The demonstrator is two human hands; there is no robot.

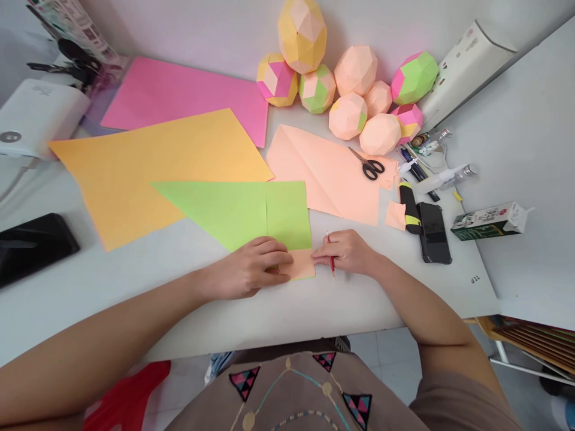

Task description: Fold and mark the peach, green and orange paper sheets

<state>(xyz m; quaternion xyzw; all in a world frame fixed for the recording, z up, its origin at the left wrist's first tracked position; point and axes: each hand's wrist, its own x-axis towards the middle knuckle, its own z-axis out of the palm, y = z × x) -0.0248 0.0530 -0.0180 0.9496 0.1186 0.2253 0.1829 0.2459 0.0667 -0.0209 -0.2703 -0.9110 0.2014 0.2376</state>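
Observation:
A small peach paper piece (300, 263) lies over the near end of a green paper sheet (283, 209), by the table's front edge. My left hand (254, 266) presses on its left part, fingers bent and slightly apart, holding nothing. Between the fingers of my right hand (348, 252) is a thin red pencil (332, 264), roughly upright in view. Fingertips of that same hand touch the peach piece's right edge. A faint crease or cut line crosses the green sheet.
Orange (135, 173), pink (193, 96) and peach sheets (318, 173) lie behind. Black-handled scissors (372, 169) rest on the peach sheet. Several faceted paper balls (356, 70) stand along the wall. A phone (434, 232), a cutter (409, 208) and a drink carton (489, 220) sit right.

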